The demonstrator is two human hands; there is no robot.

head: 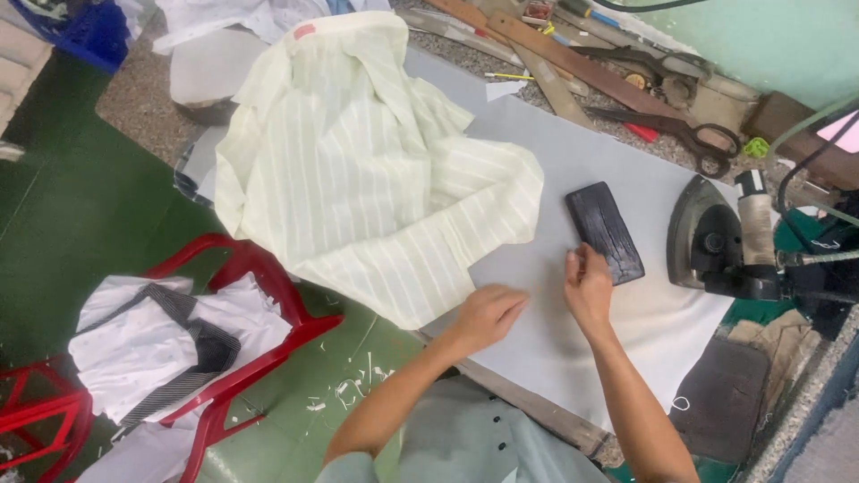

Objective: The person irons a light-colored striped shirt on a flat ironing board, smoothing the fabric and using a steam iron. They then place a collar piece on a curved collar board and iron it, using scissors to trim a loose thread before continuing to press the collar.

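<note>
Soft, light striped shirt (376, 170) beside flat left hand (488, 315); right hand (586, 286) fingertips touching stiff dark block (606, 231), graspable by its long edges.

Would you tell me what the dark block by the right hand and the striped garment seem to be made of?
The dark block looks like wood, blackened and matt, with a cracked, grainy face; charring or paint is not told apart. The striped garment looks like thin woven cloth, pale cream-green with white stripes, falling in soft folds. The right hand touches the block's near end.
</note>
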